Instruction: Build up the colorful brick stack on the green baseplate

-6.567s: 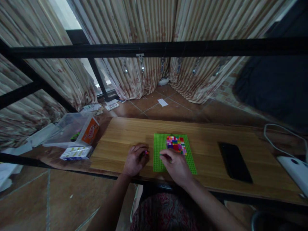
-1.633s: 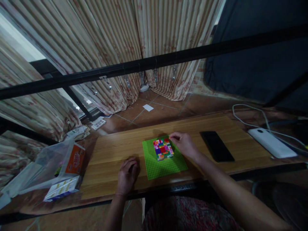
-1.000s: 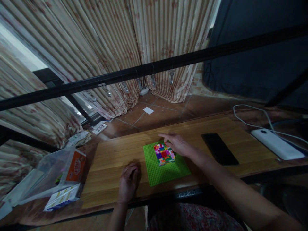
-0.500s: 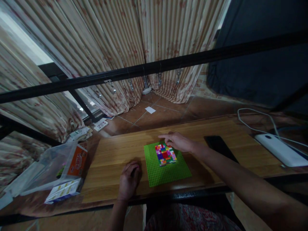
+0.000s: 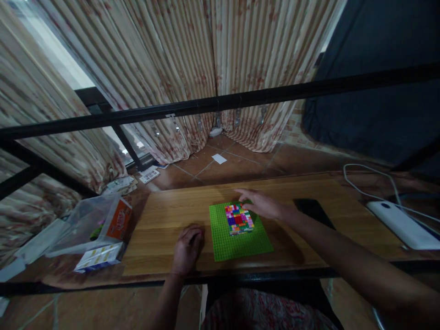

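A green studded baseplate (image 5: 228,250) lies on the wooden board. On it stands a low block of small multicoloured toy bricks (image 5: 238,220), several layers high. My right hand (image 5: 263,204) reaches over the far right corner of the block; its index finger stretches out to the left, and a lower finger or the thumb comes down at the block's far edge. Whether it touches a brick I cannot tell. To the left of the baseplate, my left hand (image 5: 187,247) rests on the board with curled fingers. Anything inside them is hidden.
A dark phone (image 5: 313,211) lies right of the baseplate, partly behind my right forearm. Farther right is a white device (image 5: 395,224) with a cable. At left stand a clear plastic box (image 5: 85,220) and a small carton (image 5: 99,257). A black rail (image 5: 227,101) crosses beyond the board.
The camera view has shifted slightly, so the scene sits a little to the right. Both hands stay in nearly the same place and pose over the board.
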